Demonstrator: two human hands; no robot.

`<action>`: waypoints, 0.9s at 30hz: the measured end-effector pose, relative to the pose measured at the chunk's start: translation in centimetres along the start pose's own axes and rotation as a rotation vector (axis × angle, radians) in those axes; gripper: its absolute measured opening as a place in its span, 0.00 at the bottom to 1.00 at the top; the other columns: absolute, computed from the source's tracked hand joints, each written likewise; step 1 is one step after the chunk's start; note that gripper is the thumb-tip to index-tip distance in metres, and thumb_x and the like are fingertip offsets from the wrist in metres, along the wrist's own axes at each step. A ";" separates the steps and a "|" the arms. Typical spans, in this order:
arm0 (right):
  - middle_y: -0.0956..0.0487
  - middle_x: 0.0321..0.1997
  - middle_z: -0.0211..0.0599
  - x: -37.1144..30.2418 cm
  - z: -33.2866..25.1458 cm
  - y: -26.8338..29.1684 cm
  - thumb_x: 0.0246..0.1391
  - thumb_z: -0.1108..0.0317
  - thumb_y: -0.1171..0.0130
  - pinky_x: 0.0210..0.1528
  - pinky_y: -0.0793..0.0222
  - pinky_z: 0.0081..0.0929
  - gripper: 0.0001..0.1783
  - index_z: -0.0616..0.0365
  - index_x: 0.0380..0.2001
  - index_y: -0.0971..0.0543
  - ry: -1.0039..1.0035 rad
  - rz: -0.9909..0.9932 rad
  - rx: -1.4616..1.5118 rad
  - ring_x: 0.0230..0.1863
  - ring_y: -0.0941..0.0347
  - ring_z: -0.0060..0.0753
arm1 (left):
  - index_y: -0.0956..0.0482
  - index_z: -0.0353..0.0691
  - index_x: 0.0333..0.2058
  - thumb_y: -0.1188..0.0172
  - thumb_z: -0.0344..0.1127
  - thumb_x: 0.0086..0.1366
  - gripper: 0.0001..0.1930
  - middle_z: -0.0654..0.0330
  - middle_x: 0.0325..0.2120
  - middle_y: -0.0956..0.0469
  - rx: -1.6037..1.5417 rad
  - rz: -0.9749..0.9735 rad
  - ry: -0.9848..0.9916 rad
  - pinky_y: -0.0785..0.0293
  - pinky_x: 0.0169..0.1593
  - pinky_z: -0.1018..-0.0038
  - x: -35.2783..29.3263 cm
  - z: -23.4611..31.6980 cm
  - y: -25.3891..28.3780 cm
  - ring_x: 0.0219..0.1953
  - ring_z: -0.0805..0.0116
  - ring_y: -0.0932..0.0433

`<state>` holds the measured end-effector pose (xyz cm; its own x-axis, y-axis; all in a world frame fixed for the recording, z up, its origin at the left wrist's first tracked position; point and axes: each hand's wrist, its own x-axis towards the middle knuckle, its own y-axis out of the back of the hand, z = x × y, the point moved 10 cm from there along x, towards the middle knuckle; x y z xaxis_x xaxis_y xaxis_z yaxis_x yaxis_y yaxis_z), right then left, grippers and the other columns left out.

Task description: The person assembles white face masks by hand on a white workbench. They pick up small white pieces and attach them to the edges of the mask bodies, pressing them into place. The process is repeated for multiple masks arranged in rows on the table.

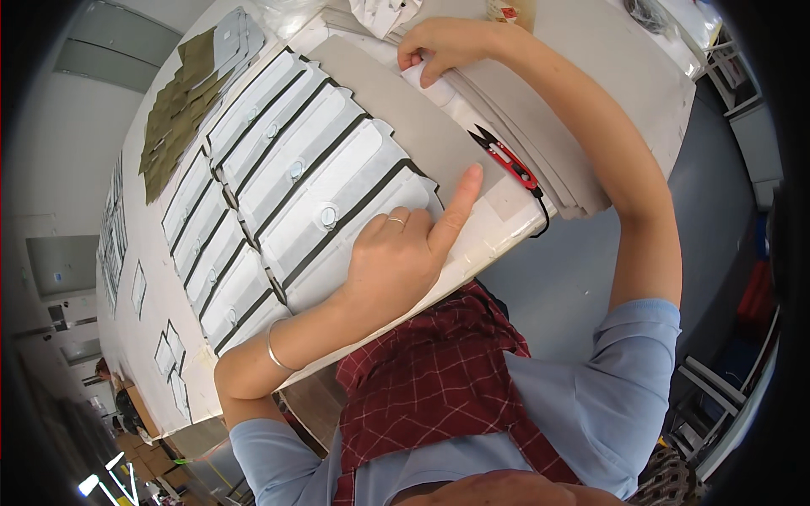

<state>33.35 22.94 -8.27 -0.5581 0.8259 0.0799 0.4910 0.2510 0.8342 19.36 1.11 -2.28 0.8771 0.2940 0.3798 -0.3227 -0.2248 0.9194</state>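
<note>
My left hand (395, 257) rests over the near end of a row of overlapping white flat pieces (316, 181) with black strips and small round discs. One of its fingers stretches toward a grey sheet (405, 105) while the others bend down, and I see nothing held. Farther off, my right hand (445, 49) pinches a small white paper-like piece (415, 74) beside a stack of grey board sheets (540, 143). Between my hands lie red thread snips (511, 164) with dark blades and a black cord, their tips apart.
A second, smaller row of white pieces (198, 232) lies to the left. Overlapping olive-green pieces (181, 110) spread beyond it. At the far side are crumpled white material (384, 13) and a tape roll (516, 12). The table's near edge (481, 261) runs close to my body.
</note>
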 end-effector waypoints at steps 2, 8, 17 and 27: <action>0.23 0.31 0.33 0.1 -0.5 -0.2 0.44 0.66 0.29 0.39 0.33 0.33 0.17 0.63 0.36 0.20 -0.029 -0.029 -0.012 0.34 0.29 0.36 | 0.33 0.39 0.67 0.39 0.26 0.49 0.41 0.69 0.14 0.39 0.017 -0.004 -0.011 0.37 0.20 0.76 -0.3 -0.1 0.0 0.16 0.75 0.36; 0.25 0.25 0.27 -0.8 0.2 0.5 0.51 0.63 0.30 0.32 0.37 0.26 0.14 0.61 0.33 0.20 -0.114 0.084 0.111 0.30 0.31 0.23 | 0.34 0.41 0.68 0.38 0.30 0.55 0.39 0.68 0.14 0.39 -0.028 -0.020 -0.006 0.37 0.21 0.75 -0.5 -0.2 -0.4 0.16 0.73 0.36; 0.23 0.29 0.15 -3.4 -1.7 3.0 0.59 0.61 0.33 0.26 0.44 0.10 0.11 0.52 0.41 0.18 -0.390 0.437 0.730 0.26 0.35 0.06 | 0.38 0.39 0.67 0.31 0.42 0.63 0.38 0.59 0.31 0.21 -0.806 -0.026 0.510 0.23 0.41 0.70 0.1 -9.3 0.2 0.34 0.63 0.20; 0.19 0.31 0.30 2.0 -18.4 -5.5 0.65 0.56 0.40 0.33 0.26 0.16 0.17 0.62 0.43 0.19 -0.223 0.075 0.979 0.30 0.22 0.19 | 0.23 0.35 0.51 0.36 0.36 0.68 0.16 0.56 0.43 0.18 -1.673 -0.049 0.841 0.21 0.53 0.72 -6.9 -15.4 -2.0 0.46 0.68 0.18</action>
<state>17.24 13.94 -2.63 -0.4142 0.9072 -0.0732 0.9094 0.4158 0.0078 8.50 13.89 -5.20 0.6814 0.7093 -0.1806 -0.7314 0.6689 -0.1324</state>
